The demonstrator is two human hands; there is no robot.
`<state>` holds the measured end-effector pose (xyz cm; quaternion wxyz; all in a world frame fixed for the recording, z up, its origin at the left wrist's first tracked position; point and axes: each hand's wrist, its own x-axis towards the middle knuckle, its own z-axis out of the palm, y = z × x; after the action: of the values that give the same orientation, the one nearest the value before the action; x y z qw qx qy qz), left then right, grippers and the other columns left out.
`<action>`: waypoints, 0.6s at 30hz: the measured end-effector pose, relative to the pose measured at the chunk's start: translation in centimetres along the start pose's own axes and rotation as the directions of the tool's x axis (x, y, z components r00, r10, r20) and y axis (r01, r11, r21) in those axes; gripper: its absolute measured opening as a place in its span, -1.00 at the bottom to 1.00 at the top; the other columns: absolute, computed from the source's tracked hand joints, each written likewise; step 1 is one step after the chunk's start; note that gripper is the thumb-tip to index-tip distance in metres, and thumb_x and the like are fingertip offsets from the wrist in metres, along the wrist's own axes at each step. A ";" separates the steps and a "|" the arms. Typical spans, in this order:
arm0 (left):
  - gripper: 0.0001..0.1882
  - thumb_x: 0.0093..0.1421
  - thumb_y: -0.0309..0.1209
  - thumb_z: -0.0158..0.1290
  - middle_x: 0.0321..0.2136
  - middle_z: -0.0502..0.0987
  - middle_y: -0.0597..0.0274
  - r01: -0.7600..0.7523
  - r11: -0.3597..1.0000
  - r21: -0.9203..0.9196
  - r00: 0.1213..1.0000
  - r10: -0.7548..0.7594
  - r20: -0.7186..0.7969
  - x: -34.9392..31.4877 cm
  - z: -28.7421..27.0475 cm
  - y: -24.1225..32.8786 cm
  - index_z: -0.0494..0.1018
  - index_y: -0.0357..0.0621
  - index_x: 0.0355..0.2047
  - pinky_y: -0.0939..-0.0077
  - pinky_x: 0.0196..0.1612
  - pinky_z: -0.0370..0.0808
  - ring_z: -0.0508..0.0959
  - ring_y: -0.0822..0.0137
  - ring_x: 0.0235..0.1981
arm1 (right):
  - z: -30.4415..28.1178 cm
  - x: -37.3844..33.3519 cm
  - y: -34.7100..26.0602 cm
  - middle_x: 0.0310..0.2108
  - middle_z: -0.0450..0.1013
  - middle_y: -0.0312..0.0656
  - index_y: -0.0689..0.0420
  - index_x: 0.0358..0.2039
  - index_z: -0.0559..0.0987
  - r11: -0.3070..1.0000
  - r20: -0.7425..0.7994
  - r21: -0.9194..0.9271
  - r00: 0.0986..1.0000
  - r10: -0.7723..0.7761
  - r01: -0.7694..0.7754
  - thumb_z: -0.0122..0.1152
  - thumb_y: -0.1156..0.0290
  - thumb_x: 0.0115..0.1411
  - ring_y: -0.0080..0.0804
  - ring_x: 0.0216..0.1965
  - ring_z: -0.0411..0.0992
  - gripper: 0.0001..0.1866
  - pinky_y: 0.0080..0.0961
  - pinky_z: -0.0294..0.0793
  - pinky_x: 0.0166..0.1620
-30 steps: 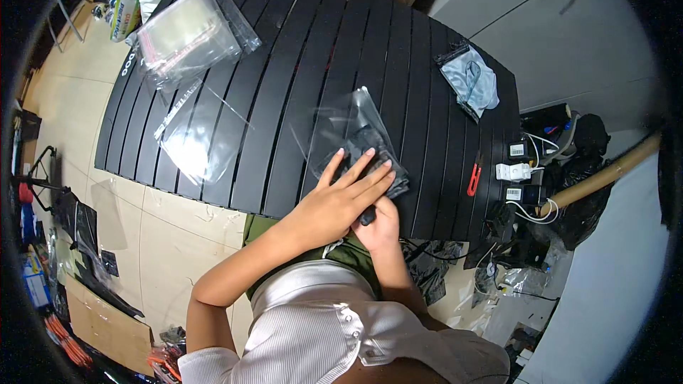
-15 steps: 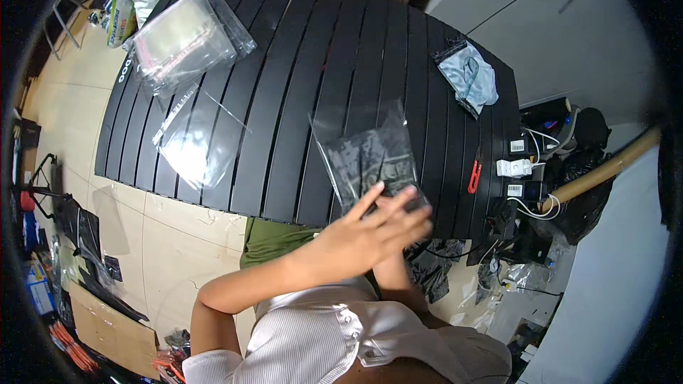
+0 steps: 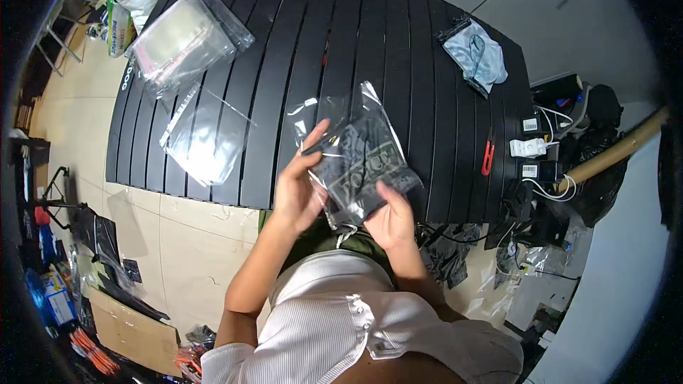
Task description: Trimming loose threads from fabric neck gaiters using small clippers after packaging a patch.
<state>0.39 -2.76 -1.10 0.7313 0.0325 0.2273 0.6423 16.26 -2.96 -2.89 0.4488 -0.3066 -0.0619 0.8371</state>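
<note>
Between my hands is a clear plastic bag (image 3: 363, 160) with a dark patterned folded item inside. Its loose clear end points toward the far side of the table. My left hand (image 3: 297, 188) grips the bag's left side, with the fingers along the plastic. At the lower right, my right hand (image 3: 393, 219) holds the bag with its thumb on top, and its other fingers are hidden beneath. To the left lies an empty clear bag (image 3: 206, 142), beside a stack of clear bags (image 3: 181, 43).
The black slatted table (image 3: 284, 85) carries a light blue item in a clear bag (image 3: 475, 57) at the far right. A red cutter (image 3: 488, 158) lies near the right edge. White plugs and cables (image 3: 528, 148) are just beyond it. Cardboard (image 3: 135, 331) lies on the floor at left.
My left hand has drawn back from over the bag to its left side. The bag is lifted and turned, and my right thumb now shows on its lower right corner.
</note>
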 end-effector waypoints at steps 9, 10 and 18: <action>-0.23 -0.03 -0.67 -0.17 0.04 0.23 0.09 -0.142 0.982 0.128 0.990 0.144 -0.005 0.7 -0.3 -2.4 -0.10 -0.01 0.22 0.39 0.06 0.27 0.32 0.24 0.02 | -0.2 0.6 2.2 -0.10 0.35 -0.18 0.21 -0.07 0.34 0.973 0.025 -0.140 0.983 -0.182 0.184 0.02 0.62 0.03 -0.34 -0.05 0.32 -0.61 -0.33 0.26 0.05; -0.26 -0.02 -0.61 -0.18 0.06 0.21 0.07 -0.099 0.995 0.008 0.994 0.099 0.037 0.6 -0.6 -1.8 -0.09 -0.02 0.22 0.35 0.08 0.25 0.30 0.20 0.04 | -0.3 0.4 1.9 -0.05 0.32 -0.12 0.23 -0.03 0.31 0.989 0.017 -0.069 0.991 -0.133 0.134 -0.04 0.62 0.03 -0.28 -0.01 0.29 -0.58 -0.29 0.23 0.08; -0.12 -0.03 -0.68 0.02 0.00 0.26 0.15 -0.178 0.956 0.235 0.983 0.185 -0.008 0.7 -0.2 -3.2 -0.19 0.02 0.23 0.44 0.04 0.26 0.33 0.29 -0.02 | 0.0 2.0 2.4 -0.10 0.36 -0.16 0.23 -0.06 0.34 0.980 -0.029 0.154 0.992 -0.121 0.124 -0.08 0.31 0.19 -0.34 -0.05 0.32 -0.65 -0.37 0.25 0.05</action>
<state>3.35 -2.68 -2.63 0.6567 0.1290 0.3081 0.6761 13.73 -2.86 -4.76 0.5227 -0.2744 -0.0109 0.8070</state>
